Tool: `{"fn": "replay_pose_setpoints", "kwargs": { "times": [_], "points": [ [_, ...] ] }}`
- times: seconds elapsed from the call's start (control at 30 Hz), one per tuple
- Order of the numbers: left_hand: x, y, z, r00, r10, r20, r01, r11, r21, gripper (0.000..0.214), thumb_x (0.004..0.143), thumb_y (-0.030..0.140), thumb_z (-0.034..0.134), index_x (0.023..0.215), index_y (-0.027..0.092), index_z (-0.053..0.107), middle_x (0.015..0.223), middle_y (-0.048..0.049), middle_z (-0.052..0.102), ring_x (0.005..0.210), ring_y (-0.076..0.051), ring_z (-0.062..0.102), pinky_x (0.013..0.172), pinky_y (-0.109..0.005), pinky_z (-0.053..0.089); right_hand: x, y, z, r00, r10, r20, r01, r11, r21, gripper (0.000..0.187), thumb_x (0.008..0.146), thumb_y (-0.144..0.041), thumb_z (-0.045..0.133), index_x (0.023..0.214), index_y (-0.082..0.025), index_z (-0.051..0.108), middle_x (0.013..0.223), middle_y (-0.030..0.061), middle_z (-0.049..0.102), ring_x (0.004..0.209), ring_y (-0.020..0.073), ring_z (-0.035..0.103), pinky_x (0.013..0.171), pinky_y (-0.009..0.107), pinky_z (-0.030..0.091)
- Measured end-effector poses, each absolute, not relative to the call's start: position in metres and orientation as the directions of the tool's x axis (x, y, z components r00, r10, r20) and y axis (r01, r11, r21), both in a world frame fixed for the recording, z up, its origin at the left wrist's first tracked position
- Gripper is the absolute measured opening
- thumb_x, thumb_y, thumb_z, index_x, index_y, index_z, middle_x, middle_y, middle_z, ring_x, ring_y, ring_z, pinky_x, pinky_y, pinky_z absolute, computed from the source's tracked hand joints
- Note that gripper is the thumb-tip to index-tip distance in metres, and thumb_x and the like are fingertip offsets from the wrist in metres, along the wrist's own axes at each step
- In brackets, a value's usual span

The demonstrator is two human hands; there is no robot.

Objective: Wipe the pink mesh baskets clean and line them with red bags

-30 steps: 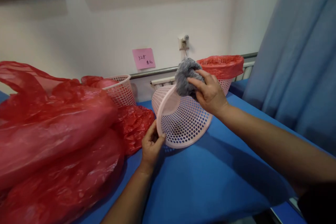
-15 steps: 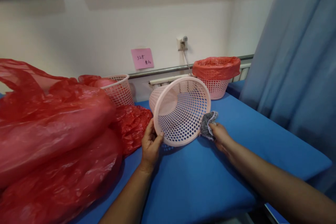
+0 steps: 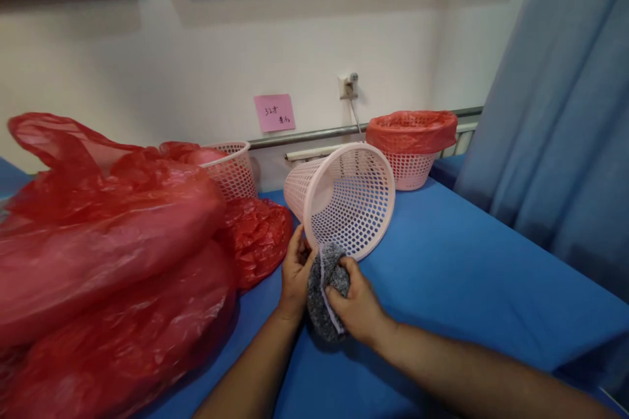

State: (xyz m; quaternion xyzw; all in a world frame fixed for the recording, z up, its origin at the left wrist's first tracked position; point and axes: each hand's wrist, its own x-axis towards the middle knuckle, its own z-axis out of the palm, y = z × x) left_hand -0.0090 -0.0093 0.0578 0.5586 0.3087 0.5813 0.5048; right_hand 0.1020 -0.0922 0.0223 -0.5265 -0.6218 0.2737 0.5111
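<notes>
A pale pink plastic basket (image 3: pixel 350 203) with holes in its wall lies tipped on its side, its mouth turned toward me. My left hand (image 3: pixel 296 275) grips the lower left of its rim, the fingers partly behind it. In my right hand (image 3: pixel 356 298) is a grey cloth (image 3: pixel 327 294) with a pale edge, pinched between thumb and fingers. The cloth rests against the bottom of the rim, close beside my left hand, and covers a bit of the basket.
Red plastic bags (image 3: pixel 118 262) pile up on the left. Behind them stands another pink basket (image 3: pixel 233 177). A basket lined with a red bag (image 3: pixel 411 134) stands back right on the blue surface (image 3: pixel 472 275). A blue curtain (image 3: pixel 555 111) hangs at right.
My right hand has moved left with the cloth, from the rim's right side to its bottom near my left hand. The basket has turned slightly. The view has shifted a little.
</notes>
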Motion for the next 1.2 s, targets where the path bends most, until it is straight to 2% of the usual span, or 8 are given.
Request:
{"fn": "replay_pose_setpoints", "kwargs": {
  "times": [0.33,0.47,0.6,0.7,0.8,0.97,1.1,1.2],
  "points": [
    [-0.016,-0.005,0.067,0.116,0.92,0.375,-0.165,-0.355,0.92,0.069,0.081,0.046,0.079,0.143,0.025,0.057,0.092,-0.0021,0.071,0.067,-0.012,0.058,0.058,-0.023,0.05,0.232,-0.037,0.031,0.466,0.842,0.272,0.714,-0.176,-0.678,0.034,0.084,-0.033,0.056,0.115,-0.022,0.066,0.091,0.0084,0.074,0.08,0.0247,0.07,0.073,0.034,0.054],
    [-0.015,-0.006,0.067,0.124,0.918,0.375,-0.142,-0.358,0.923,0.069,0.082,0.045,0.079,0.144,0.026,0.057,0.093,-0.0018,0.071,0.067,-0.012,0.058,0.062,-0.025,0.052,0.254,-0.03,0.028,0.47,0.658,0.589,0.797,-0.029,-0.604,0.044,0.086,-0.027,0.056,0.129,-0.022,0.062,0.12,0.0145,0.065,0.106,0.0285,0.066,0.093,0.043,0.054],
    [-0.014,-0.007,0.066,0.127,0.92,0.37,-0.128,-0.355,0.926,0.067,0.083,0.044,0.078,0.145,0.026,0.057,0.096,-0.0024,0.073,0.069,-0.013,0.061,0.064,-0.025,0.053,0.227,-0.031,0.03,0.25,0.846,0.471,0.846,0.046,-0.532,0.049,0.079,-0.012,0.06,0.127,-0.021,0.066,0.139,0.018,0.057,0.119,0.031,0.06,0.104,0.049,0.049],
    [-0.015,-0.008,0.065,0.121,0.924,0.364,-0.117,-0.351,0.929,0.067,0.083,0.043,0.077,0.145,0.026,0.057,0.105,-0.0044,0.075,0.078,-0.016,0.066,0.07,-0.027,0.056,0.19,-0.041,0.038,0.129,0.952,0.278,0.628,0.139,-0.766,0.046,0.077,-0.011,0.059,0.121,-0.02,0.068,0.126,0.0124,0.068,0.112,0.0255,0.065,0.103,0.044,0.051],
    [-0.016,-0.009,0.067,0.111,0.924,0.366,-0.117,-0.354,0.928,0.065,0.083,0.043,0.078,0.142,0.025,0.06,0.122,-0.0074,0.074,0.103,-0.023,0.071,0.089,-0.034,0.058,0.159,-0.054,0.067,-0.013,0.988,0.155,0.077,0.155,-0.985,0.038,0.079,-0.022,0.06,0.117,-0.022,0.068,0.104,0.0028,0.074,0.091,0.0194,0.07,0.087,0.036,0.058],
    [-0.017,-0.009,0.069,0.111,0.913,0.392,-0.139,-0.377,0.916,0.062,0.081,0.042,0.079,0.138,0.023,0.063,0.136,-0.0093,0.069,0.125,-0.027,0.064,0.106,-0.039,0.052,0.16,-0.027,0.148,0.172,0.969,0.179,-0.422,0.237,-0.875,0.038,0.071,-0.032,0.071,0.107,-0.022,0.067,0.088,-0.0013,0.074,0.073,0.016,0.069,0.071,0.03,0.058],
    [-0.016,-0.008,0.068,0.098,0.919,0.381,-0.141,-0.366,0.92,0.064,0.08,0.042,0.079,0.139,0.024,0.062,0.126,-0.0093,0.073,0.121,-0.028,0.066,0.101,-0.041,0.056,0.214,0.027,0.161,0.622,0.731,0.28,-0.189,0.487,-0.853,0.041,0.07,-0.025,0.061,0.11,-0.018,0.066,0.095,0.0014,0.072,0.078,0.0144,0.067,0.076,0.028,0.057],
    [-0.016,-0.008,0.066,0.096,0.921,0.378,-0.138,-0.364,0.921,0.065,0.08,0.041,0.079,0.141,0.024,0.061,0.118,-0.009,0.075,0.113,-0.027,0.069,0.097,-0.041,0.058,0.252,0.037,0.124,0.736,0.6,0.313,0.283,0.148,-0.948,0.046,0.077,-0.025,0.047,0.119,-0.016,0.064,0.106,0.0067,0.07,0.09,0.0178,0.067,0.085,0.033,0.055]
  ]
}}
